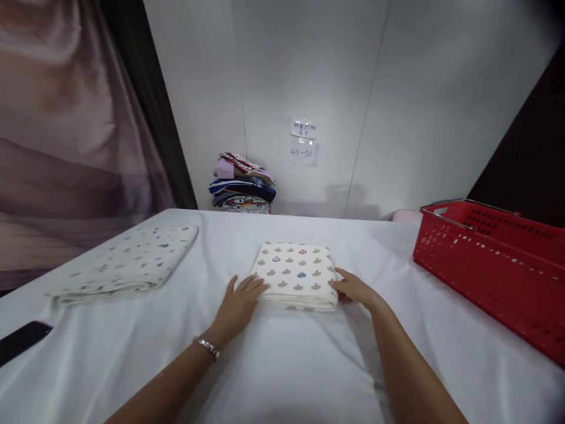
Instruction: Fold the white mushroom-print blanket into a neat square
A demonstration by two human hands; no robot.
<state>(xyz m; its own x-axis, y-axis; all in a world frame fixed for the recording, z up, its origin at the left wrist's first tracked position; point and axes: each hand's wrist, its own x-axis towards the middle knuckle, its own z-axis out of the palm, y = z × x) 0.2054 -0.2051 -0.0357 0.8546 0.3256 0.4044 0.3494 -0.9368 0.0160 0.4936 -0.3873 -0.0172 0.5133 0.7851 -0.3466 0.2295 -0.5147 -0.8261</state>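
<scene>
A neatly folded white cloth point(293, 274) with grey mushroom-like prints and a few coloured ones lies flat on the white-covered table, in the middle of the head view. My left hand point(238, 301) is open at its left side, fingers stretched and their tips on the near left edge. At the right edge, my right hand point(354, 288) has its fingertips on the cloth, with the other fingers curled lower beside the side of the stack; it appears to grip that edge. A silver bracelet point(207, 347) circles my left wrist.
Another folded white cloth point(132, 259) with small dark prints lies at the left. A dark phone-like object point(22, 341) rests at the near left edge. A red plastic basket point(494, 277) stands at the right. Behind the table rises a stack of folded clothes point(242, 188) against the wall.
</scene>
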